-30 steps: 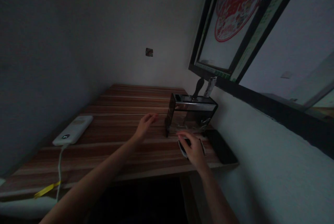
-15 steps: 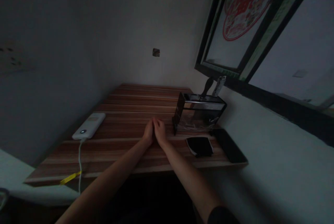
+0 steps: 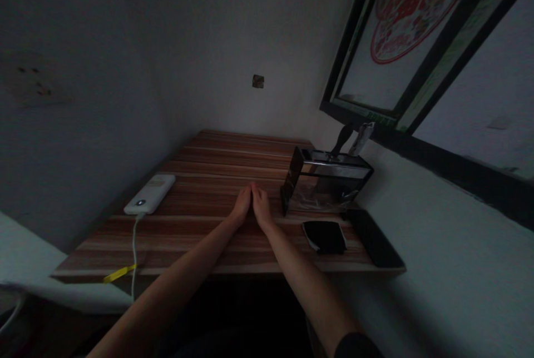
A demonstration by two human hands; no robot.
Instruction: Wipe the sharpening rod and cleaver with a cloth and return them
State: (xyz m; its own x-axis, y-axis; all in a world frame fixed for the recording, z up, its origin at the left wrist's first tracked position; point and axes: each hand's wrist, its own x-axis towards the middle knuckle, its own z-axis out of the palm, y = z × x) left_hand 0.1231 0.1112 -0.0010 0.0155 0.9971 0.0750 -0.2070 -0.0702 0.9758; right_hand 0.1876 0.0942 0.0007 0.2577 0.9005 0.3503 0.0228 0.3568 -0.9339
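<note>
My left hand [image 3: 242, 203] and my right hand [image 3: 261, 205] are held together, palm against palm, fingers stretched forward over the striped wooden table [image 3: 196, 230]. Neither hand holds anything. Just right of my right hand stands a shiny metal knife holder [image 3: 325, 183] with two handles sticking out of its top. A black flat object [image 3: 325, 235] lies on the table in front of that holder, apart from my right hand.
A white power bank [image 3: 151, 194] with a white cable [image 3: 134, 252] and a yellow tag lies at the table's left. A dark tray [image 3: 375, 241] sits against the right wall. A window [image 3: 417, 30] with a red paper cutting is above. A wall socket [image 3: 31, 85] is at the left.
My right hand left the black flat object and came to the left hand; both now press together. The view has shifted slightly left and back.
</note>
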